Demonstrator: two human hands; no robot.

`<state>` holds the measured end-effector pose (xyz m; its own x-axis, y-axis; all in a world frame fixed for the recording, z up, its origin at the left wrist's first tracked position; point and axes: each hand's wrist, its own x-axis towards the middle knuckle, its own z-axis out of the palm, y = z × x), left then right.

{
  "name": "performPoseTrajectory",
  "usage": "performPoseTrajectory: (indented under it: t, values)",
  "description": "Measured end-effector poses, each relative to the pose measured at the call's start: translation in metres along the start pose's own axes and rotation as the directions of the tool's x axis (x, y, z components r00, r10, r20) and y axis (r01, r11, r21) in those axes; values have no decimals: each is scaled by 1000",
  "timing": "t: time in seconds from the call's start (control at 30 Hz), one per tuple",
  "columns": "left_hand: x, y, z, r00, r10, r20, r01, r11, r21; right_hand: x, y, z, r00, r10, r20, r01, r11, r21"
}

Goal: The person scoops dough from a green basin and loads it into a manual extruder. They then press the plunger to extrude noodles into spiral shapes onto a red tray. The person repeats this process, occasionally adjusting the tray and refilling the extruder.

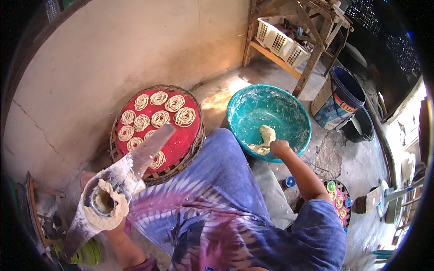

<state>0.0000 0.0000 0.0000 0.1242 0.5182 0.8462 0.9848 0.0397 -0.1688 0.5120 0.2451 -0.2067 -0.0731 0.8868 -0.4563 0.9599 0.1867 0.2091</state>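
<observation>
My left hand (87, 179), mostly hidden, grips a long metal hand press (151, 147) from below at the lower left. Pale dough (118, 216) is smeared around the press's round opening, and more lies inside. On the right, my right hand (281, 148) is closed at the near rim of a teal basin (246, 108). Beside its fingers a lump of pale dough (267, 133) rests low in the basin; whether the fist holds a tool or dough is hidden. Several coiled nests of dough strands (174, 103) lie on a round red-covered woven tray (192, 131).
A paint bucket (332, 101) and a black bucket (359, 128) stand right of the basin. A white plastic basket (278, 40) sits on a wooden shelf (275, 58) behind. Another tray with coiled dough (340, 202) is at right, near my elbow. A wall (135, 40) rises at left.
</observation>
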Motion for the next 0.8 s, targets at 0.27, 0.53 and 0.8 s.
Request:
performPoseTrajectory:
  t: [0.27, 0.53, 0.8]
  values:
    - [52, 27, 29, 990, 118, 73, -109, 988, -114, 28, 31, -73, 980, 88, -178, -112, 985, -129]
    - [64, 31, 31, 937, 264, 230, -254, 965, -70, 63, 6, -44, 992, 59, -112, -78, 983, -167]
    - [64, 32, 36, 962, 209, 176, -199, 977, -73, 95, 32, -37, 988, 133, -76, -143, 980, -136]
